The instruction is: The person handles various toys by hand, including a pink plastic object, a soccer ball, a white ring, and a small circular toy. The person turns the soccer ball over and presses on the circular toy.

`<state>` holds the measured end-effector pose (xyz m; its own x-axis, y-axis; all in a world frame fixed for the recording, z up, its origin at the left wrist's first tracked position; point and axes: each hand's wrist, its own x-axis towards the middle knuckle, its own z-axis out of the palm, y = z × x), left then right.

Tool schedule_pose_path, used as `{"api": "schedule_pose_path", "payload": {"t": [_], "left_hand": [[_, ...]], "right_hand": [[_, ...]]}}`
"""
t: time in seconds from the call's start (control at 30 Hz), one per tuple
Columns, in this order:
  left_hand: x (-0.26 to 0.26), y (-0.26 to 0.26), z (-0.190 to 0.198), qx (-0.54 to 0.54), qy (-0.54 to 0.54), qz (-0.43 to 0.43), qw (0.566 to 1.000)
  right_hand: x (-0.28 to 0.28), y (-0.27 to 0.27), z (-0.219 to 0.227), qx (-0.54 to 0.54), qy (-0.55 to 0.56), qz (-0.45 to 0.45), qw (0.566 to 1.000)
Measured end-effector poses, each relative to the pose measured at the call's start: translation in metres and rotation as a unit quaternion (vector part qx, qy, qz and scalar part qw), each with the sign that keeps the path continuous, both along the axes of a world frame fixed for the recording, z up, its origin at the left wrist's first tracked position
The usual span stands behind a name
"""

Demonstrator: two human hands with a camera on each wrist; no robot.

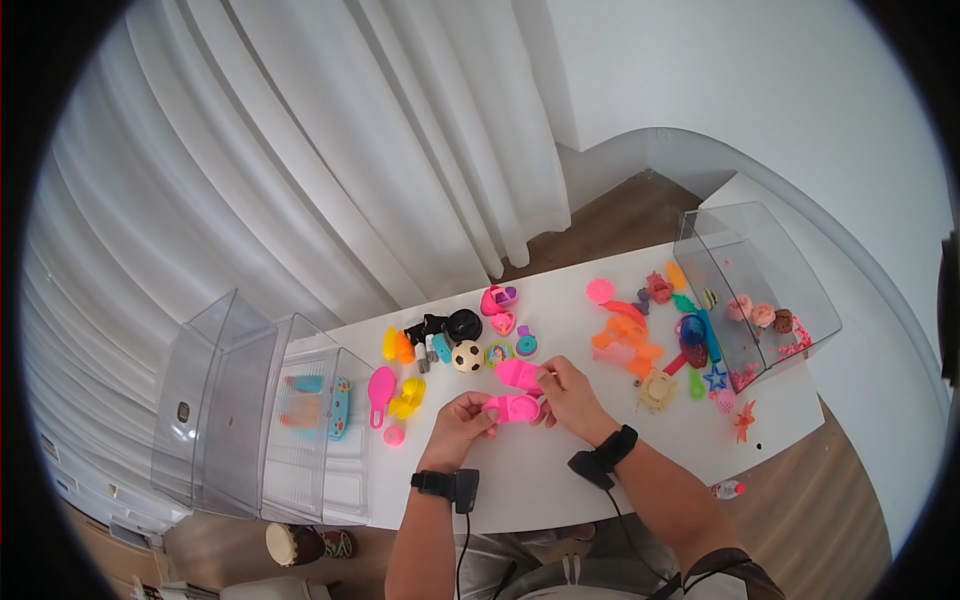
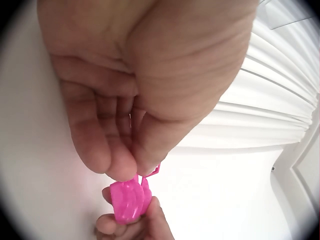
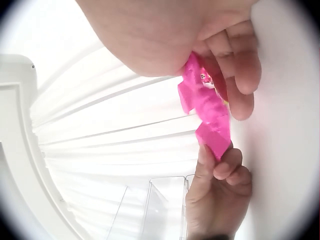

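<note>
L hand (image 1: 460, 428) & R hand (image 1: 578, 402), fingers curled, pinch 1 bright-pink plastic toy (image 1: 518, 409); nearby, 1 round blk-&-white ball (image 1: 466, 356); further L, 1 oval pink plastic paddle (image 1: 381, 385).

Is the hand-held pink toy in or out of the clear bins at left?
Out. The left hand and right hand hold the pink toy over the white table, apart from the bins.

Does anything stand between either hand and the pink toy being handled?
Nothing visible does. The left hand pinches the pink toy directly, and the right hand holds it too; the soccer ball lies farther off, not between them.
</note>
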<state>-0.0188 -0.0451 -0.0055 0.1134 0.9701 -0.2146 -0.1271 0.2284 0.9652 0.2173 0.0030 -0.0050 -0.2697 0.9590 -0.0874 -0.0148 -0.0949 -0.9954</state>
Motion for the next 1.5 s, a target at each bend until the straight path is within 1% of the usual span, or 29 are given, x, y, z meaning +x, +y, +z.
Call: {"api": "schedule_pose_path", "payload": {"t": [0.07,0.13,0.2,0.3,0.47,0.5,0.53,0.57,0.63,0.73,0.8,0.83,0.9,1.03,1.13,1.17,1.23,1.43,1.5], "left_hand": [[0.000,0.000,-0.001,0.002,0.002,-0.003,1.000],[0.000,0.000,0.000,-0.018,-0.025,0.022,0.999],[0.004,-0.001,0.005,-0.015,-0.008,0.029,0.999],[0.005,0.000,0.004,-0.016,0.018,0.039,0.999],[0.003,0.003,-0.005,-0.022,0.028,0.056,0.998],[0.005,0.004,-0.006,-0.014,0.046,0.060,0.997],[0.009,0.004,-0.001,-0.005,0.063,0.065,0.996],[0.014,0.003,0.004,-0.005,0.063,0.065,0.996],[0.023,-0.001,0.015,0.014,0.047,0.093,0.994],[0.018,0.002,0.009,0.002,0.070,0.068,0.995],[0.016,0.003,0.008,-0.002,0.074,0.058,0.996],[0.015,0.003,0.007,-0.006,0.077,0.049,0.996],[0.014,0.003,0.004,-0.006,0.081,0.046,0.996],[0.013,0.003,0.002,-0.019,0.087,0.043,0.995],[0.013,0.001,0.005,-0.027,0.082,0.028,0.996],[0.013,0.000,0.007,-0.026,0.082,0.028,0.996],[0.013,-0.003,0.013,0.002,0.048,-0.002,0.999],[0.005,0.000,0.004,0.003,0.044,-0.027,0.999],[0.004,-0.001,0.002,0.003,0.034,-0.021,0.999]], "right_hand": [[0.000,0.001,-0.003,-0.004,0.004,0.004,1.000],[0.000,0.001,-0.004,-0.008,0.008,0.007,1.000],[0.002,0.001,-0.003,-0.010,-0.022,0.091,0.996],[0.004,0.001,0.002,0.002,-0.017,0.115,0.993],[0.004,0.001,0.002,0.004,-0.023,0.127,0.992],[0.004,0.001,0.002,0.001,-0.022,0.129,0.991],[0.005,0.001,0.002,0.001,-0.022,0.129,0.991],[0.005,0.001,0.001,0.009,-0.028,0.136,0.990],[0.005,0.001,0.001,0.017,-0.035,0.143,0.989],[0.005,0.001,0.001,0.004,-0.021,0.147,0.989],[0.001,-0.001,-0.002,0.049,-0.059,0.149,0.986],[0.001,-0.002,-0.002,0.048,-0.058,0.148,0.986],[0.001,-0.006,0.002,0.090,-0.107,0.136,0.981],[0.002,-0.005,0.010,0.069,-0.122,0.143,0.980],[0.002,-0.006,0.014,0.044,-0.119,0.126,0.984],[0.001,-0.005,0.012,0.044,-0.113,0.115,0.986],[0.001,-0.005,0.012,0.044,-0.106,0.104,0.988],[0.000,-0.005,0.012,-0.001,-0.091,0.051,0.995],[-0.001,-0.003,0.000,0.026,-0.031,0.005,0.999]]}}
